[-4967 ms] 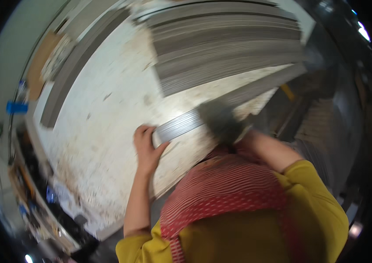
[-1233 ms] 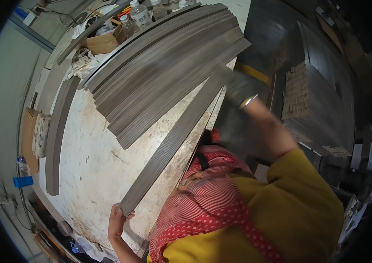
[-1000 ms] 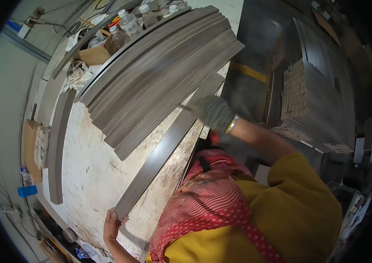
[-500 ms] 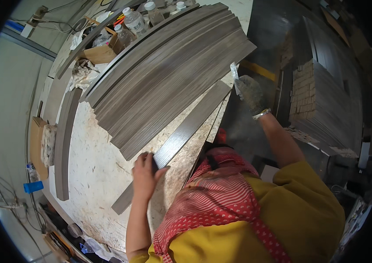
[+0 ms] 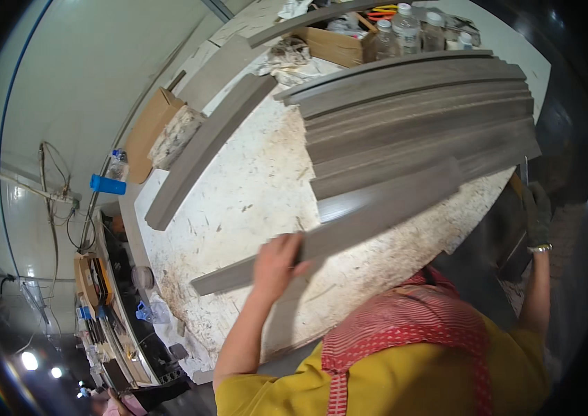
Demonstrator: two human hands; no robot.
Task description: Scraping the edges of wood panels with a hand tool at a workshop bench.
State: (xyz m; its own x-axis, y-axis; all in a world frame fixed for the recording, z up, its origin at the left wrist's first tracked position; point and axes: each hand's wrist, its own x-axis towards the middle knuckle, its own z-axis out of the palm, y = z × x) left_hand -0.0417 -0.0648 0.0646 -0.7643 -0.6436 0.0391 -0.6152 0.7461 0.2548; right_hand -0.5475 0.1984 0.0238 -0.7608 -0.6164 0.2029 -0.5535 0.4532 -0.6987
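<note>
Left hand (image 5: 278,269) grips the plank (image 5: 377,213) across its edges near its 8 o'clock end; plank runs toward 2 o'clock over the bench (image 5: 245,191). Gloved right hand (image 5: 538,215), 3 o'clock, closed on thin blade (image 5: 524,170). I'd hold plank steady, fingers clear of blade.

Left grip (image 5: 280,265) clasping a grey plank (image 5: 370,220) over the bench (image 5: 238,201).
Beyond it, overlapping planks (image 5: 418,125); well to its right, the gloved right grip (image 5: 536,216) holding a slim tool (image 5: 524,170).
</note>
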